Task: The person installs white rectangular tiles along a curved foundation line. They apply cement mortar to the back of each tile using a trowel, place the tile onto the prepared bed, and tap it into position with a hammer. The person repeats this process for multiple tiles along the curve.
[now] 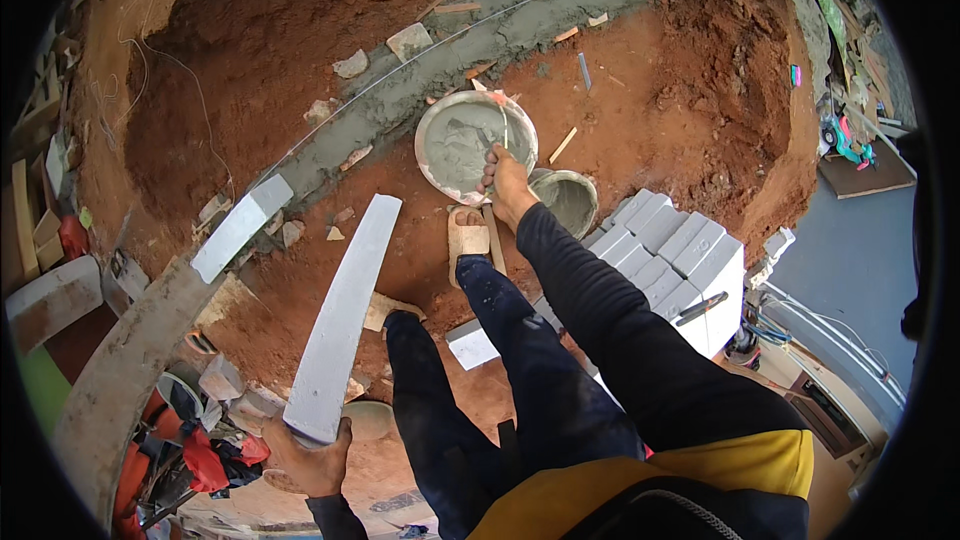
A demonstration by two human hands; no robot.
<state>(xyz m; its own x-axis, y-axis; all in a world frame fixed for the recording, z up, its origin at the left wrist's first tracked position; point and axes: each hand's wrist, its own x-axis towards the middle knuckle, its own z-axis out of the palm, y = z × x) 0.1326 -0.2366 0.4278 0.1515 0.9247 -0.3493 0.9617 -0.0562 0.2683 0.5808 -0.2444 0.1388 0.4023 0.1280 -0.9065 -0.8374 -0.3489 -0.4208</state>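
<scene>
L hand (312, 460), lower L of frame: grip pinching end of long white block (345, 315). R hand (510, 185), upper ctr: grip closed on thin tool (505, 126) over mortar basin (427, 155).

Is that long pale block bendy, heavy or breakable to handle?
The long pale block looks stiff, its long edges running straight from the left hand at one end. It may be light for its size, as one hand seems to bear it. Its crisp corners might chip if knocked.
</scene>
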